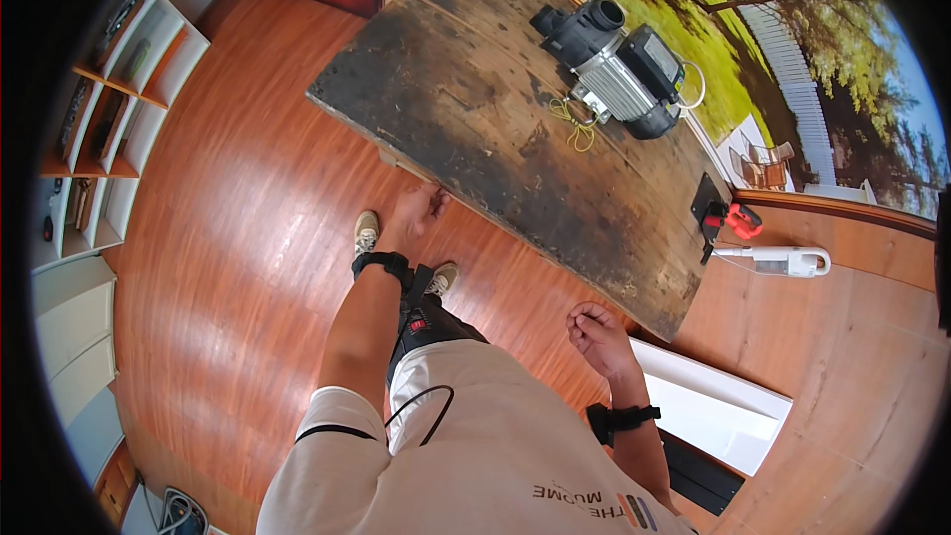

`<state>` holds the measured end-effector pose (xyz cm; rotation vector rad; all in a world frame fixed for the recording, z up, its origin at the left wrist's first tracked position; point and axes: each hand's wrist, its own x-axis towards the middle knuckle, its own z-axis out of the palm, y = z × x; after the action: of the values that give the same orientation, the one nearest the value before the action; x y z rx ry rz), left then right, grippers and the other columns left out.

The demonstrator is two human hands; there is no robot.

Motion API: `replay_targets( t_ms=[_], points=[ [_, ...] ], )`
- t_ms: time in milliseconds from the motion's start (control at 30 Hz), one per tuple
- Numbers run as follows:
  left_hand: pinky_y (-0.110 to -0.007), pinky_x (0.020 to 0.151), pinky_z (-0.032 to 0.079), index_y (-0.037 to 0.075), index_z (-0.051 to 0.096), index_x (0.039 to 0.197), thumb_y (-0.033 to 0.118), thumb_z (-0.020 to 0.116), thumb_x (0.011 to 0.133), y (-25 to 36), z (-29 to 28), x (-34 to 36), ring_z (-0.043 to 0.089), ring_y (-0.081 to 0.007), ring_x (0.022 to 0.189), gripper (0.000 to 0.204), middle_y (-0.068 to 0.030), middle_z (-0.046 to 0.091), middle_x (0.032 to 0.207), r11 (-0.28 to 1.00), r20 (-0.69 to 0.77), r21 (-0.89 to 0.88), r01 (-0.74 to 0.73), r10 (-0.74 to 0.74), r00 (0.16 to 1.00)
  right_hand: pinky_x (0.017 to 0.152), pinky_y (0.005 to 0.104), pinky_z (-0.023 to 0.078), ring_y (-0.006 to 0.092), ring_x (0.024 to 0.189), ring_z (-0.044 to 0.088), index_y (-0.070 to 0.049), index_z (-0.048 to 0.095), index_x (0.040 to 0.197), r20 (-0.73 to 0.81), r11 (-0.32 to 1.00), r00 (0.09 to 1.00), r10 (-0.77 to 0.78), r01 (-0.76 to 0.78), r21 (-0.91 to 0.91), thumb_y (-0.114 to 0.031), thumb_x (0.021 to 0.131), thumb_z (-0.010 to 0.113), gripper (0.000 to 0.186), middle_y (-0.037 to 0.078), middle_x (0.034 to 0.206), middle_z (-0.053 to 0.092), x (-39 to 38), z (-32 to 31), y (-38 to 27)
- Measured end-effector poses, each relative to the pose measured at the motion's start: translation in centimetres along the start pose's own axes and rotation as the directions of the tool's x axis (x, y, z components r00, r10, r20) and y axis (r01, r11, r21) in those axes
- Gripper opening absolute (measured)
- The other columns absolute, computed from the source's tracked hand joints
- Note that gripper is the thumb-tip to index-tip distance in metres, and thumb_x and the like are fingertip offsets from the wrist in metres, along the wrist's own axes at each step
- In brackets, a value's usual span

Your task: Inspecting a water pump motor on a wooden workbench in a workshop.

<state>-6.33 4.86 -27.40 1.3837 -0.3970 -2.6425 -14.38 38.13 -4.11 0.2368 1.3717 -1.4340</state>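
My left hand [420, 212] hangs just off the near edge of a worn wooden table [446, 119]. Its fingers are loosely bent and a little apart, and I see nothing in them. Beside the table's lower right corner is my right hand [596, 339], palm up, its fingers curled in toward the thumb with no object showing. Both hands are apart from the pump motor [619, 69], which lies on the far part of the tabletop. It has a ribbed silver body and black ends. A yellow-green wire [575, 129] trails from its side.
A red tool [743, 221] and a white handheld vacuum [788, 261] are at the table's right end. Behind the table stands a large garden picture [773, 50]. White shelves [124, 139] line the left. A white panel [713, 401] lies low, right of my right hand.
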Motion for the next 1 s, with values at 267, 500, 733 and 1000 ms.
replay_targets(
  t_ms=[267,500,733,1000],
  points=[
    [-0.028,0.063,0.047,0.005,0.057,0.093,0.015,0.059,0.093,-0.5,-0.5,0.5,0.059,-0.0143,0.072,0.01,-0.0042,0.062,0.084,0.996,-0.06,0.09,0.003,0.002,0.998,0.067,0.0219,0.045,0.0089,0.072,0.053,-0.004,0.06,0.098,0.014,1.0,1.0,-0.011,0.011,0.014,-0.001,0.094,0.051,0.01,0.004,0.088,0.06,0.3,0.5,-0.1],
    [-0.03,0.06,0.048,-0.001,0.063,0.089,0.014,0.061,0.089,-2.4,-1.5,2.2,0.061,-0.0158,0.068,0.015,-0.007,0.066,0.079,0.846,-0.045,0.414,-0.335,0.387,0.921,0.068,0.022,0.046,0.0089,0.073,0.054,-0.003,0.059,0.098,0.006,1.0,1.0,-0.008,0.008,0.016,-0.001,0.093,0.051,0.01,0.004,0.087,0.06,0.0,0.6,-0.2],
    [-0.032,0.065,0.05,-0.005,0.063,0.085,0.013,0.066,0.081,-2.3,0.3,0.3,0.064,-0.0201,0.067,0.018,-0.0135,0.067,0.075,0.465,-0.008,0.765,-0.446,0.699,0.715,0.068,0.0217,0.046,0.0088,0.073,0.054,-0.003,0.06,0.097,0.008,1.0,1.0,-0.011,0.011,0.028,-0.001,0.094,0.051,0.009,0.004,0.088,0.06,0.3,0.3,0.0],
    [-0.034,0.065,0.05,-0.004,0.064,0.083,0.015,0.067,0.079,-2.7,1.0,0.8,0.066,-0.0251,0.07,0.02,-0.0166,0.067,0.075,0.446,-0.083,0.799,-0.403,0.746,0.661,0.068,0.0217,0.046,0.0086,0.074,0.054,-0.004,0.06,0.098,0.008,1.0,1.0,-0.015,0.015,0.022,-0.001,0.094,0.051,0.01,0.004,0.088,0.06,0.3,0.2,-0.2]
  ],
)
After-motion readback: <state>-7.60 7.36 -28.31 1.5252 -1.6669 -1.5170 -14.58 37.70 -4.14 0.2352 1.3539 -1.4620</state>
